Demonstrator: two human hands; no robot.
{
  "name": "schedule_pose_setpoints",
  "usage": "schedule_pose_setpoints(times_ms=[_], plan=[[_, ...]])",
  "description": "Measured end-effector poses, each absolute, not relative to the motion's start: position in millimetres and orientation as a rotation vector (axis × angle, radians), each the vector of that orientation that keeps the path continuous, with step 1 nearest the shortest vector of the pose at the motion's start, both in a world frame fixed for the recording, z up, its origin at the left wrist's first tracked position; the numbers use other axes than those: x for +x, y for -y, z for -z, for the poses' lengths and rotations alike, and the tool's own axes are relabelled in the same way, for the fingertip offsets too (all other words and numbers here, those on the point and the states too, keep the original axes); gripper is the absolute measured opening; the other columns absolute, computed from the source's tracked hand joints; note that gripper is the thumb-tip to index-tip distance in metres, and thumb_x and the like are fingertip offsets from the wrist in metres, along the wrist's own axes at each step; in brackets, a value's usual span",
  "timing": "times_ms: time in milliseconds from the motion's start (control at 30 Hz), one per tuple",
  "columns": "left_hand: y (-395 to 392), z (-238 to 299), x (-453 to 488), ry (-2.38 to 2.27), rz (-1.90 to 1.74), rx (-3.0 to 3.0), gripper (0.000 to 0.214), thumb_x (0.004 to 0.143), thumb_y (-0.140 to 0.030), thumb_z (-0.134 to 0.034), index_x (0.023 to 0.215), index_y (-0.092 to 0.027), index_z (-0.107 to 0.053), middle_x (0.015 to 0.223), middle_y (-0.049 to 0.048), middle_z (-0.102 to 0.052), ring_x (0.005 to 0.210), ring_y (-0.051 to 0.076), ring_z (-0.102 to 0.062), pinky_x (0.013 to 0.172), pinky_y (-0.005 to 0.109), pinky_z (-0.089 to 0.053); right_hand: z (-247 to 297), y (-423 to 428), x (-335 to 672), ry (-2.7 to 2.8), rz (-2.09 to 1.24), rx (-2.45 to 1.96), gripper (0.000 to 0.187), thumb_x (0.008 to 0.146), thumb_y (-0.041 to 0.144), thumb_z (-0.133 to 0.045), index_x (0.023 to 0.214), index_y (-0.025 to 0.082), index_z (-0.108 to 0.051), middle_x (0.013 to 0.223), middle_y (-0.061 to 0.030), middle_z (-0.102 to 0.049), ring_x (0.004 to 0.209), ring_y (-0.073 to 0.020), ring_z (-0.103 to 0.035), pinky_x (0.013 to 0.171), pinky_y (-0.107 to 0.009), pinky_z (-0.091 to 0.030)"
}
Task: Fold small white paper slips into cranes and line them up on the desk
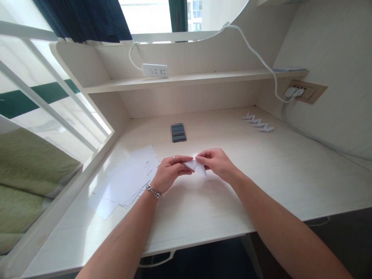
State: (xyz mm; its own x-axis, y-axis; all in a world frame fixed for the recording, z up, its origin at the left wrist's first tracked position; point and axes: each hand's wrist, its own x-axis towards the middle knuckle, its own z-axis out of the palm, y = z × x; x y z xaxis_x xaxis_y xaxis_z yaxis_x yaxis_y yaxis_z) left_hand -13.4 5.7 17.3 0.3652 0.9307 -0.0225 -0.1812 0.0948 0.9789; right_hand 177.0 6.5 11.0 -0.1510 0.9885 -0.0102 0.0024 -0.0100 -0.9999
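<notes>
A small folded piece of white paper (197, 168) is held just above the pale desk (261, 174) at its middle. My left hand (170, 170), with a ring and a metal bracelet, pinches its left side. My right hand (216, 162) pinches its upper right edge. Both hands have their fingers closed on the paper, fingertips almost meeting. A pointed flap of the paper hangs down between them.
A loose stack of white sheets (124, 182) lies left of my hands. A dark blurred object (178, 132) sits further back. Several folded paper cranes (258, 122) stand at the back right. A white power strip (155, 70) rests on the shelf; a cable (261, 58) runs to the wall socket (302, 92).
</notes>
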Motion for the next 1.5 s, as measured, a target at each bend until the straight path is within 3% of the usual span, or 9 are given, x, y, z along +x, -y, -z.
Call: schedule_pose_setpoints(times_ms=[300, 800, 1000, 1167, 1500], plan=[[-6, -15, -8, -1.011, -0.924, 1.293, 0.032, 0.071, -0.034, -0.076, 0.090, -0.009, -0.072, 0.080, 0.0107, -0.072, 0.067, 0.016, -0.067, 0.067, 0.030, -0.057, -9, -5, 171, 1.460, -1.198, -1.175, 0.021, 0.075, 0.034, -0.067, 0.079, 0.014, -0.073, 0.073, -0.0061, -0.070, 0.068, -0.0181, -0.063, 0.061, -0.029, -0.052], [-8, -10, -5, -1.093, -0.976, 1.327, 0.037, 0.068, -0.037, -0.080, 0.088, -0.007, -0.070, 0.074, 0.0091, -0.072, 0.062, 0.015, -0.068, 0.061, 0.027, -0.057, -5, -6, 170, 1.498, -1.124, -1.191, 0.024, 0.079, 0.037, -0.063, 0.083, 0.016, -0.074, 0.073, -0.0046, -0.070, 0.068, -0.0184, -0.062, 0.061, -0.029, -0.049], [-8, -8, -5, -1.096, -1.005, 1.304, 0.039, 0.067, -0.039, -0.081, 0.088, -0.008, -0.069, 0.074, 0.0085, -0.072, 0.062, 0.016, -0.068, 0.060, 0.027, -0.058, -9, -3, 171, 1.443, -1.173, -1.242, 0.032, 0.072, 0.033, -0.072, 0.099, 0.015, -0.072, 0.087, -0.0082, -0.074, 0.079, -0.0203, -0.066, 0.069, -0.029, -0.050], [-8, -7, -7, -1.063, -0.996, 1.297, 0.039, 0.066, -0.037, -0.082, 0.090, -0.009, -0.068, 0.068, 0.0062, -0.070, 0.061, 0.015, -0.068, 0.059, 0.026, -0.057, -9, -3, 171, 1.447, -1.154, -1.244, 0.036, 0.074, 0.033, -0.070, 0.106, 0.016, -0.069, 0.080, -0.0070, -0.074, 0.073, -0.0201, -0.066, 0.063, -0.030, -0.048], [-10, -3, -8, -1.052, -1.002, 1.369, 0.037, 0.066, -0.034, -0.082, 0.090, -0.009, -0.068, 0.066, 0.0064, -0.071, 0.058, 0.014, -0.066, 0.057, 0.026, -0.055, -9, -5, 170, 1.308, -1.255, -1.168, 0.023, 0.067, 0.036, -0.076, 0.076, 0.015, -0.071, 0.074, -0.0060, -0.070, 0.069, -0.0184, -0.063, 0.064, -0.031, -0.048]])
